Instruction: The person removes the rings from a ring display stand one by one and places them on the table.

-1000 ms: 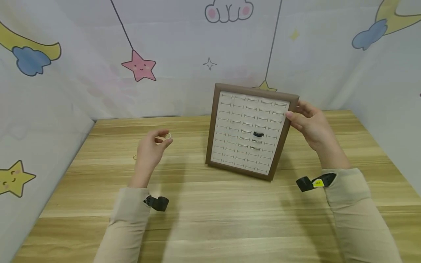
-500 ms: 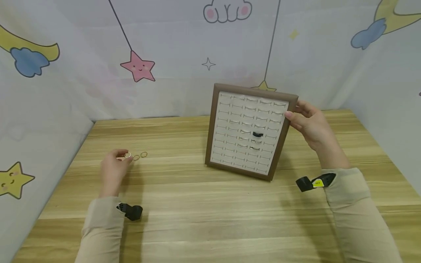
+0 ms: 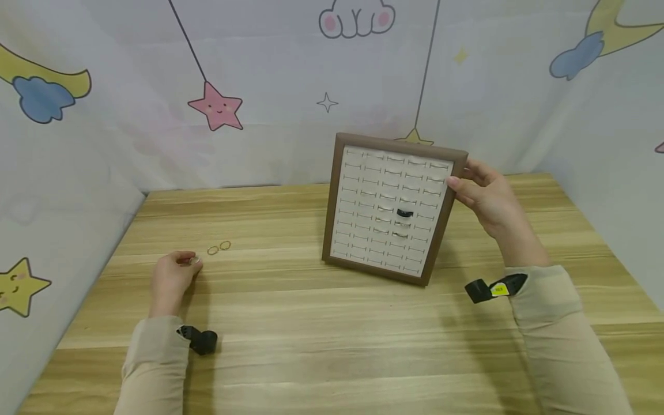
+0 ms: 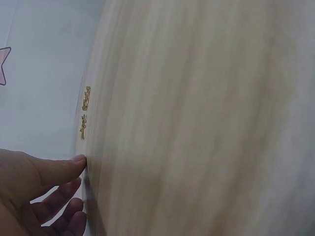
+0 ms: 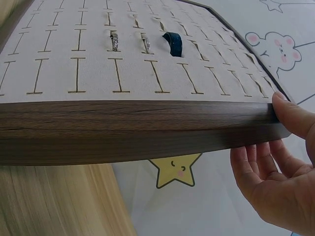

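Note:
My left hand [image 3: 173, 274] rests low on the wooden table [image 3: 332, 323] at the left and pinches a small ring [image 3: 194, 260] at its fingertips. Two gold rings [image 3: 219, 248] lie just beyond it; the blurred left wrist view shows gold rings [image 4: 85, 110] past my thumb [image 4: 59, 167]. My right hand [image 3: 485, 196] grips the upper right edge of a brown-framed ring display tray [image 3: 339, 202], which stands tilted on its lower edge. In its slots are a dark ring [image 5: 173, 44] and two silver rings [image 5: 114, 40].
Fabric walls printed with stars, moons and clouds close the table in at the back and both sides. Bare wood lies between the rings and the tray. Black wrist straps [image 3: 199, 341] sit at both beige cuffs.
My left hand came down from mid-air left of the tray to the table beside the gold rings, then drew back toward me with the small ring. The right hand and tray have stayed still.

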Action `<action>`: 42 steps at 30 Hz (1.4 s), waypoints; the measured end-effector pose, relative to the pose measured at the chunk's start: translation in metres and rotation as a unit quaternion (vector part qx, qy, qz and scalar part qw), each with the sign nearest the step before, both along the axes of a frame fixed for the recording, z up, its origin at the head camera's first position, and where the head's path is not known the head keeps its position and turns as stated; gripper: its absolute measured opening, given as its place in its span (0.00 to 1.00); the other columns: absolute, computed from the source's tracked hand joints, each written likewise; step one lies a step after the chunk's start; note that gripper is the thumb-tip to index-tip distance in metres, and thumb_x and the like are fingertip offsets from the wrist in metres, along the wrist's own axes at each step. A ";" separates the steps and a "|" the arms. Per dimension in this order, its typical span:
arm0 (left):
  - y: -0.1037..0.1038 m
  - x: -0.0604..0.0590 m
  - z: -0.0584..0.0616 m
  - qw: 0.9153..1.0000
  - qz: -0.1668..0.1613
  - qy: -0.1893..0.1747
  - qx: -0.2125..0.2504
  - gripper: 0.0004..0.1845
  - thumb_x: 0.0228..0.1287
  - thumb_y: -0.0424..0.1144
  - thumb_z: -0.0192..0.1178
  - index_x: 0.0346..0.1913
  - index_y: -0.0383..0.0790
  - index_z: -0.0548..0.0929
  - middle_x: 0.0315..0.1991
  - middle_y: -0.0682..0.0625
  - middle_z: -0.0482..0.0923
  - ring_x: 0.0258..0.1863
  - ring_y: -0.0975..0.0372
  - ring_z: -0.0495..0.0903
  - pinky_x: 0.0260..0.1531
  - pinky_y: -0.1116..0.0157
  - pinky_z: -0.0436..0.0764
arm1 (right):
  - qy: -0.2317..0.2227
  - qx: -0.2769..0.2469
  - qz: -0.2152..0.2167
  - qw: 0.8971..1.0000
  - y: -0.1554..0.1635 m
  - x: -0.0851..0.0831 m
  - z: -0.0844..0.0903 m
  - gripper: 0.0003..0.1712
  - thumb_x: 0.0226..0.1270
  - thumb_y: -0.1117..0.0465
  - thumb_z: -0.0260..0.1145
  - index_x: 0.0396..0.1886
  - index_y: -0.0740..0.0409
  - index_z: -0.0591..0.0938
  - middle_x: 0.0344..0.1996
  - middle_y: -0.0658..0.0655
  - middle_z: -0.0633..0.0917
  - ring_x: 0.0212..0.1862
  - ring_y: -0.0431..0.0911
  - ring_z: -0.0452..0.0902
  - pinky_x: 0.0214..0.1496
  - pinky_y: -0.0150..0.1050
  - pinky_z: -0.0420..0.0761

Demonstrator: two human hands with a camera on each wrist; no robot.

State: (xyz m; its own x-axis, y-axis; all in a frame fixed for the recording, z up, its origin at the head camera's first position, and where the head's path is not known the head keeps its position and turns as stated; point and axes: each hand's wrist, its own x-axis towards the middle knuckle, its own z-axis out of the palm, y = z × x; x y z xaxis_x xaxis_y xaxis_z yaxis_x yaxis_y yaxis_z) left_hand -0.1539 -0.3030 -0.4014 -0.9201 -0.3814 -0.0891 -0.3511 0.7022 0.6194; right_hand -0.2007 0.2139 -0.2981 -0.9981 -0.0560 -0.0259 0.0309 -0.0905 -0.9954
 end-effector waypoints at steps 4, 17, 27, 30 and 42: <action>0.000 0.000 -0.001 1.000 -0.003 -0.005 -0.010 0.20 0.66 0.35 0.58 0.56 0.25 0.76 0.52 0.30 0.78 0.49 0.43 0.77 0.41 0.58 0.75 | 0.001 0.001 0.000 1.000 0.000 0.000 0.000 0.31 0.62 0.62 0.67 0.63 0.53 0.66 0.48 0.45 0.72 0.49 0.35 0.73 0.48 0.20 0.77; 0.000 -0.003 0.001 1.000 -0.011 -0.021 -0.015 0.21 0.66 0.35 0.56 0.58 0.26 0.75 0.56 0.30 0.76 0.54 0.41 0.75 0.51 0.49 0.74 | 0.009 0.007 0.001 1.000 0.000 0.000 -0.001 0.35 0.62 0.62 0.67 0.67 0.57 0.63 0.48 0.46 0.72 0.49 0.35 0.73 0.48 0.20 0.77; 0.015 -0.009 0.016 1.000 -0.017 0.009 0.007 0.25 0.66 0.31 0.52 0.65 0.31 0.69 0.64 0.33 0.69 0.61 0.40 0.68 0.57 0.45 0.71 | 0.004 0.008 0.001 1.000 0.000 0.001 0.000 0.36 0.62 0.62 0.67 0.68 0.57 0.63 0.49 0.46 0.71 0.48 0.34 0.74 0.48 0.20 0.78; 0.028 -0.013 0.026 0.999 -0.026 0.040 0.015 0.24 0.66 0.31 0.53 0.65 0.31 0.70 0.64 0.33 0.70 0.61 0.40 0.68 0.57 0.45 0.72 | 0.003 0.008 0.001 1.000 0.000 0.001 0.000 0.36 0.62 0.62 0.67 0.68 0.57 0.63 0.48 0.46 0.72 0.47 0.34 0.74 0.48 0.20 0.77; 0.102 -0.024 0.075 0.985 -0.088 0.136 0.055 0.21 0.67 0.33 0.57 0.63 0.37 0.74 0.63 0.39 0.73 0.58 0.45 0.71 0.53 0.49 0.75 | 0.008 0.006 0.002 1.000 -0.001 0.001 0.001 0.32 0.62 0.62 0.67 0.64 0.55 0.66 0.48 0.46 0.72 0.49 0.35 0.72 0.48 0.20 0.77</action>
